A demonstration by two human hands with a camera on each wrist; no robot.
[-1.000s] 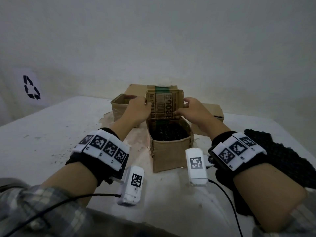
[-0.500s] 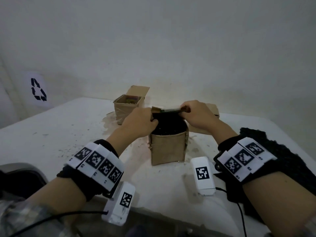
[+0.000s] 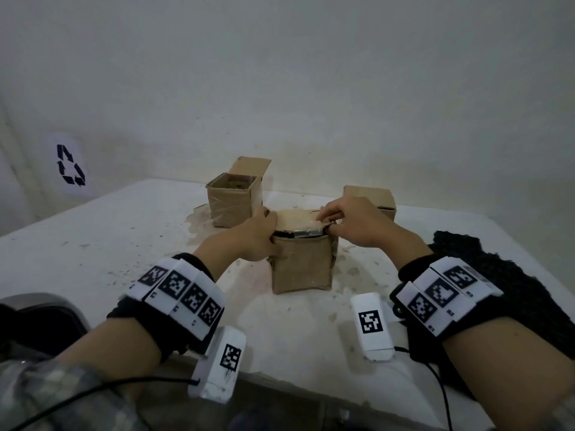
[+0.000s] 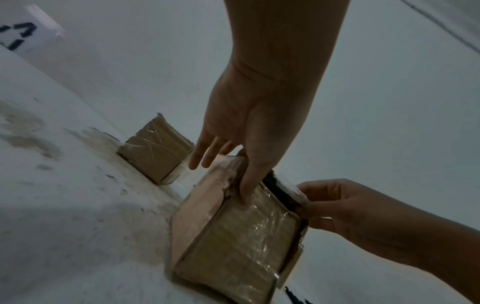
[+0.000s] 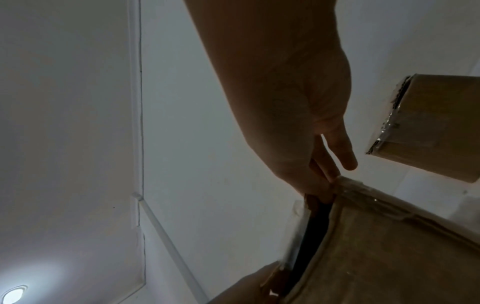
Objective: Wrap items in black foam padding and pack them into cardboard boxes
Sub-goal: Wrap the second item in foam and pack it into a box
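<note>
Cardboard, at far left: an open box [image 3: 234, 203] stands on the white table [image 3: 93, 244], its flap up. Just beside it to the right, the left hand [image 3: 253, 236] rests against the near box [image 3: 303, 265], thumb straight down the front face, fingers straight along the left side. The lid [image 3: 297, 223] lies nearly flat, a dark slit under its front edge. The right hand [image 3: 351, 227] pinches the lid's front right corner, thumb under, fingers on top. Behind it sits a shut box [image 3: 371, 199]. Black foam [image 3: 504, 281] lies on the table at far right.
</note>
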